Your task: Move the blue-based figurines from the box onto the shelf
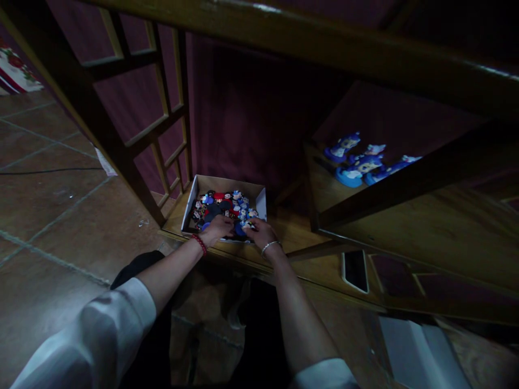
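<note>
A shallow cardboard box [263, 201] with white outer sides rests on the lowest wooden shelf, filled with small cartoon figurines [219, 210] in red, black, blue and white. Both my hands reach over its front edge. My left hand [219, 228], red bead bracelet at the wrist, is curled among the figurines; its fingertips are hidden, so what it grips cannot be made out. Beside it, my right hand [261, 232], with a silver bracelet, pinches a blue-and-white figurine [247, 225] at the box's front right.
Several blue and purple figurines [357, 162] stand on a higher shelf to the right. A phone [355, 271] lies on the low shelf. A wooden lattice [158, 124] rises at the left, and a thick wooden beam [284, 32] crosses above. Tiled floor [52, 227] lies left.
</note>
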Demonstrator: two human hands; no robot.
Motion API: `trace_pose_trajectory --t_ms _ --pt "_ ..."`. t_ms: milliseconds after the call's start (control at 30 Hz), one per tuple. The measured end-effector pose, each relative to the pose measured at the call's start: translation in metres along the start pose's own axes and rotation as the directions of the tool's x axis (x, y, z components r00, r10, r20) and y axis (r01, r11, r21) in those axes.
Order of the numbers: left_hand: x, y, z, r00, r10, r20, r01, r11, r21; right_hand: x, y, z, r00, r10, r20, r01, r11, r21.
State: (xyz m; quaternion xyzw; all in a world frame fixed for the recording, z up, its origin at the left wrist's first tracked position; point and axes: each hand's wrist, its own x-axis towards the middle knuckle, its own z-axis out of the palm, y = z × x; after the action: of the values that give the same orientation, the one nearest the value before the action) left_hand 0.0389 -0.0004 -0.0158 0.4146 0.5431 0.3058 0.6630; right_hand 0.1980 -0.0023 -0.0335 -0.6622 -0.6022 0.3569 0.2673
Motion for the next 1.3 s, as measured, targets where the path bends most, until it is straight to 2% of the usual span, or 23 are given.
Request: trace_pose_trajectory --t_ms 100,233,400,767,1000,1300 --pt "-0.001 0.006 0.003 0.997 -0.07 -0.037 0.062 0.981 -0.184 0.0 -0.003 0.001 0.999 0.048 0.009 -0.048 0.988 0.15" --pt "0.0 0.008 0.005 0.993 -0.093 -0.066 0.063 0.929 -0.365 0.0 -0.006 0.003 0.994 0.086 0.062 -0.102 0.923 0.37" --pt "0.003 0.006 0.005 0.994 -0.106 0.02 0.103 0.873 -0.476 0.0 -0.009 0.003 0.994 0.105 0.035 -0.11 0.896 0.429" --pt "0.003 0.006 0.005 0.996 -0.088 0.031 0.089 0.796 -0.599 -0.002 -0.019 -0.004 0.982 0.187 0.003 -0.151 0.782 0.604" --pt "-0.003 0.013 0.004 0.998 -0.059 0.013 0.054 0.78 -0.624 -0.004 -0.026 -0.008 0.979 0.199 0.037 -0.174 0.736 0.654" --pt "-0.004 0.014 0.0 0.998 -0.031 0.049 0.055 0.762 -0.646 -0.003 -0.029 -0.01 0.975 0.205 0.08 -0.201 0.682 0.704"
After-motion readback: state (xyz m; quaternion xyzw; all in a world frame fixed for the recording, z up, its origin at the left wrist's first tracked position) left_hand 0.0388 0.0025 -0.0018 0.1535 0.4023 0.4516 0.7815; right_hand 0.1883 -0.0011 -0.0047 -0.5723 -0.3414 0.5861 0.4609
